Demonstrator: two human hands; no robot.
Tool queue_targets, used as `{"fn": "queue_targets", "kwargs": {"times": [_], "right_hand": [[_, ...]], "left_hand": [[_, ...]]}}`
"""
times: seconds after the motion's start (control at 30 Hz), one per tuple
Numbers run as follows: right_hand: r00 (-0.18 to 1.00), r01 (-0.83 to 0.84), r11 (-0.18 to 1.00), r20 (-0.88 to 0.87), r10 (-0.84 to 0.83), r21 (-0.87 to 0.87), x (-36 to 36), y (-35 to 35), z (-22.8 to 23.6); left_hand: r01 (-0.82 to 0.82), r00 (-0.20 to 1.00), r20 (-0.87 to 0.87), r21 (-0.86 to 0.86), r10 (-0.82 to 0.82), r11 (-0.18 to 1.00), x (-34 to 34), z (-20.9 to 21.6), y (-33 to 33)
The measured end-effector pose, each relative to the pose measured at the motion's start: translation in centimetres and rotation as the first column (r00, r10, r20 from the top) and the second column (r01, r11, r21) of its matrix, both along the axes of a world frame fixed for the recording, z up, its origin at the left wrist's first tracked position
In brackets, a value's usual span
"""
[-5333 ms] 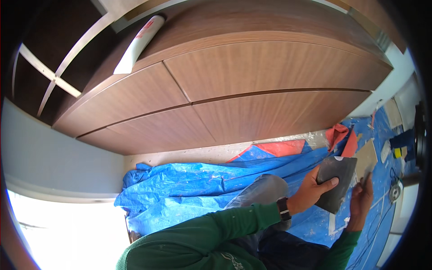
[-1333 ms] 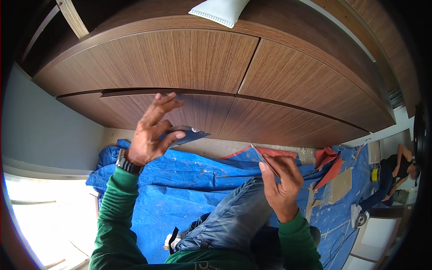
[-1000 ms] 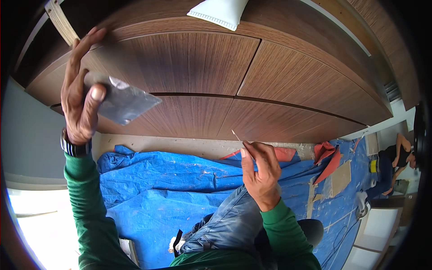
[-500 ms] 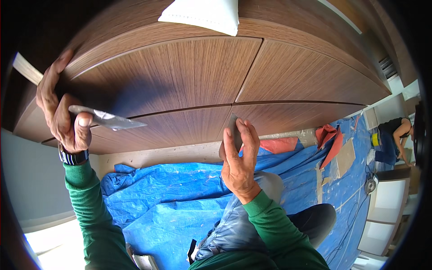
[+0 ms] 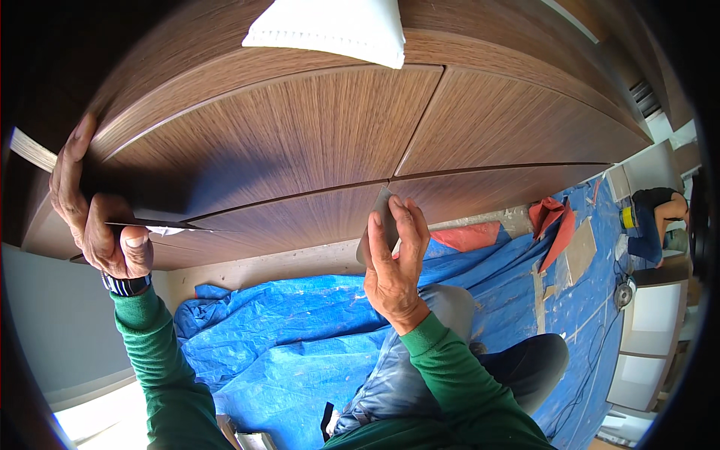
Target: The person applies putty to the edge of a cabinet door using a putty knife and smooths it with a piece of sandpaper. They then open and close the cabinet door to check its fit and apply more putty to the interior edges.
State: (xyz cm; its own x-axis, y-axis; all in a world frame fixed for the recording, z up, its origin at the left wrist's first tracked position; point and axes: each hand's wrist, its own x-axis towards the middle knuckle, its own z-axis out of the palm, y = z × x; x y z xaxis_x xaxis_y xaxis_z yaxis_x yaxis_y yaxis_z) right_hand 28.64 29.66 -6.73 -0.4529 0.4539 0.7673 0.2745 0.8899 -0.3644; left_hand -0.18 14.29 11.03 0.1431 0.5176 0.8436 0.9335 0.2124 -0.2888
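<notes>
Before me is a brown wood-grain cabinet front (image 5: 285,120) with narrow gaps between its panels. My left hand (image 5: 94,217) is at its left end, fingers up along the edge. Between thumb and finger it pinches a thin flat metal scraper (image 5: 191,226), seen almost edge-on, with whitish paste under it. My right hand (image 5: 397,262) grips a small grey flat scraper (image 5: 381,201) between thumb and fingers. The tip of that scraper is at the spot where the panel gaps meet; whether it presses on the panel I cannot tell.
A white pouch-like thing (image 5: 326,30) sits on the upper ledge. Blue tarpaulin (image 5: 277,330) covers the floor, with red sheet (image 5: 555,229) and cardboard (image 5: 577,251) on it. A person (image 5: 654,225) bends at the far right, near a white open cabinet (image 5: 649,330) and a cable.
The left hand has turned its scraper from face-on to nearly edge-on and shifted slightly left and down. My right hand stays almost in place at the panel gap.
</notes>
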Motion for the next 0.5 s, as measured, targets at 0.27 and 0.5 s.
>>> {"fn": "queue_targets", "kwargs": {"times": [0.27,0.5], "right_hand": [[1.000,0.006,1.000,0.006,-0.006,0.003,-0.4,0.4,0.1],[1.000,0.002,1.000,0.010,-0.002,-0.003,-0.1,0.0,-1.1]], "left_hand": [[0.017,1.000,0.001,0.011,-0.017,1.000,0.0,0.0,0.2],[0.007,1.000,0.002,0.018,-0.007,1.000,-0.2,-0.2,-0.1]]}}
